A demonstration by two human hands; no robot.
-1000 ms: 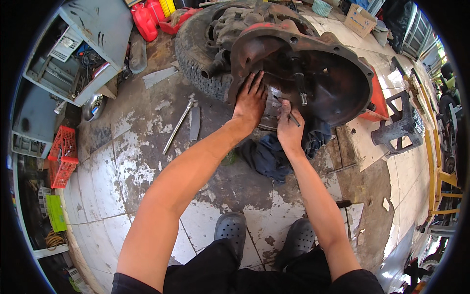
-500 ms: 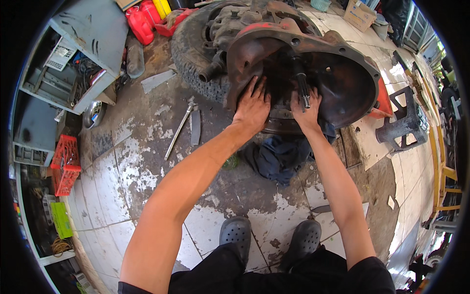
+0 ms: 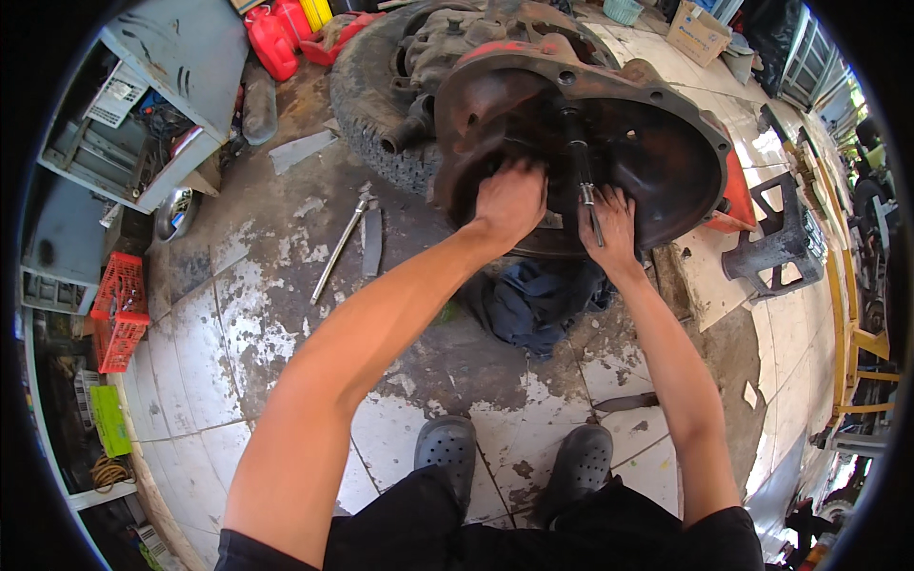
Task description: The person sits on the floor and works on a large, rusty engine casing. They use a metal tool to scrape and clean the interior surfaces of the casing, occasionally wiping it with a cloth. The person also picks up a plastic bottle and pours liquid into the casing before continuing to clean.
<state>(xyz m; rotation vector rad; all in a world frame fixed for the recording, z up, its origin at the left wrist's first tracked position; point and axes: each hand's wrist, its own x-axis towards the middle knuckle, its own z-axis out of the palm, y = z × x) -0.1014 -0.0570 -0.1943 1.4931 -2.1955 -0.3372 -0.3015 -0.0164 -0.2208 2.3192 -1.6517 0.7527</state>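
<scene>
A rusty bell-shaped metal housing (image 3: 681, 181) with a central splined shaft (image 3: 578, 152) faces me, tilted on its side against a large tyre (image 3: 367, 124). My left hand (image 3: 512, 198) reaches into its lower left, fingers bent, blurred, their tips hidden in shadow. My right hand (image 3: 609, 228) lies inside the lower rim, just right of the shaft's end, with a thin dark tool (image 3: 597, 228) at its thumb and fingers. A dark cloth (image 3: 528, 305) is bunched below. A long metal bar (image 3: 335, 255) and a flat grey strip (image 3: 372, 243) lie on the floor to the left.
Metal cabinets (image 3: 167, 57), a steel bowl (image 3: 176, 216) and a red crate (image 3: 120, 314) stand left. Red jerrycans (image 3: 271, 43) are behind. A black plastic stand (image 3: 771, 262), cardboard box (image 3: 698, 33) and yellow frame (image 3: 857, 343) are right. My clogged feet are below.
My left hand has moved right and deeper into the housing, its fingers now more bent. My right hand has shifted right toward the area beside the shaft's end, its fingers more extended.
</scene>
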